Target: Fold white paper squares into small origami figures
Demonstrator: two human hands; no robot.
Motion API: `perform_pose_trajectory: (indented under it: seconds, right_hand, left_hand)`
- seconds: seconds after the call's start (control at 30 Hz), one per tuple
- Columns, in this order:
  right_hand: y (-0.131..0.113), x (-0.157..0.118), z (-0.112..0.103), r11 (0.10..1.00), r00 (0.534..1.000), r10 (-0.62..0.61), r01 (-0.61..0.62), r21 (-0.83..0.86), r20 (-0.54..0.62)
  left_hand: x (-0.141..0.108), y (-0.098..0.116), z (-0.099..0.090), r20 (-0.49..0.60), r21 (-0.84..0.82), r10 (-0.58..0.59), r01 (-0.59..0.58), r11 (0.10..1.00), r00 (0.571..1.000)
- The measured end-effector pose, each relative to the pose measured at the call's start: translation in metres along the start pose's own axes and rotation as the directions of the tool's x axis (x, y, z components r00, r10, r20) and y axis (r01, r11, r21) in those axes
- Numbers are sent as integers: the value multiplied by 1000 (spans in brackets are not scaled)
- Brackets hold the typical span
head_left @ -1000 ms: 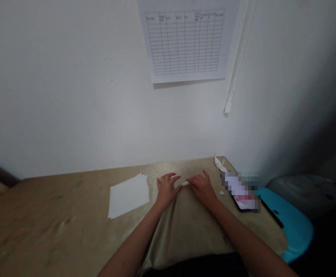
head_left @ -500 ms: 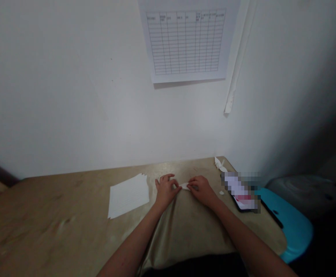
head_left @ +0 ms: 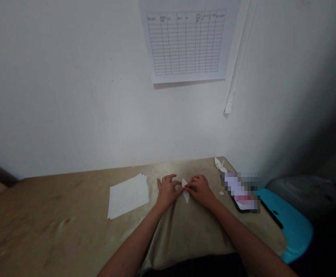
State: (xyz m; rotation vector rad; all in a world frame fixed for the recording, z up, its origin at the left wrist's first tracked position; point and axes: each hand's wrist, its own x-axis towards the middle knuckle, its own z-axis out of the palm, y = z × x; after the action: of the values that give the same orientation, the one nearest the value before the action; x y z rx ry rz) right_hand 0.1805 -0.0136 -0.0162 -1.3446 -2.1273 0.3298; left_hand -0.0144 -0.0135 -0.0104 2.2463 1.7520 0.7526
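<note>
Between my two hands is a small piece of folded white paper [head_left: 186,197], narrow and pointed, standing lengthwise away from me. My left hand [head_left: 168,189] pinches its middle from the left with thumb and index finger, the other fingers spread. From the right, my right hand [head_left: 199,187] pinches the same spot, its fingers curled. The fingertips of both hands nearly meet and hide the paper's middle. To the left of my left hand lies a stack of white paper sheets [head_left: 129,197], flat on the brown table covering [head_left: 69,231].
A phone [head_left: 239,192], partly blurred out, lies to the right, with a folded white paper shape [head_left: 220,164] behind it and a paper scrap [head_left: 221,193] beside it. A turquoise stool [head_left: 295,219] stands past the table's right edge. A printed table sheet [head_left: 188,46] hangs on the wall.
The folded paper has turned from lying crosswise between my hands to pointing lengthwise, and more of it shows. My fingertips have come closer together.
</note>
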Motion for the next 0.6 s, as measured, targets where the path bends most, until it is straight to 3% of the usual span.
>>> perform_pose_trajectory:
  seconds: [0.3,0.6]
  right_hand:
    - [2,0,3,995,996,80,-83,-60,-47]
    - [6,1,7,996,997,65,-67,-63,-40]
  left_hand:
    - [2,2,-2,75,-12,-60,61,998,995]
    - [3,1,-2,59,-32,-49,51,998,997]
